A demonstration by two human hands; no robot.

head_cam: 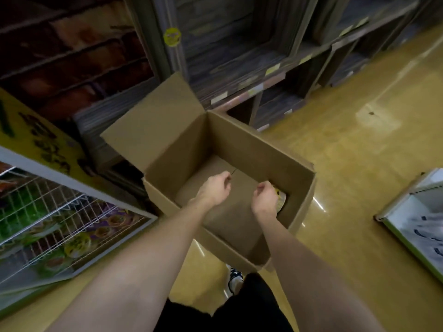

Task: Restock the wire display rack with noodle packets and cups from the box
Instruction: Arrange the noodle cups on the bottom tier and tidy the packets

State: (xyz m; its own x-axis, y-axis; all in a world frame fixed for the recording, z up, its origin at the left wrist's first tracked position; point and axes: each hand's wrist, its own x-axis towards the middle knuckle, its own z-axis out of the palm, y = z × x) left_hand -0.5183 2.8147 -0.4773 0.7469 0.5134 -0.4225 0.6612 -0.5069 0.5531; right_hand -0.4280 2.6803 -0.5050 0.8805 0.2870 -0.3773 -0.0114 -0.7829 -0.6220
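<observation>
An open cardboard box [259, 149] stands on the floor in front of me, its far flap raised. Both my arms reach down into it. My left hand [214, 189] hovers over the bare box bottom with its fingers loosely curled and nothing in it. My right hand [265, 200] is down in the box's right corner, over a yellow-and-white noodle packet [281, 200]; my hand hides most of the packet, and I cannot make out whether the fingers grip it. The wire display rack [48, 212] stands at the left, with colourful packets behind its white grid.
Dark shelving [251, 68] with price labels runs behind the box. A yellow sign panel [40, 140] tops the wire rack. A white shelf unit [417, 226] stands at the right edge. The glossy yellow floor [347, 164] lies between them. My shoe [235, 279] is just below the box.
</observation>
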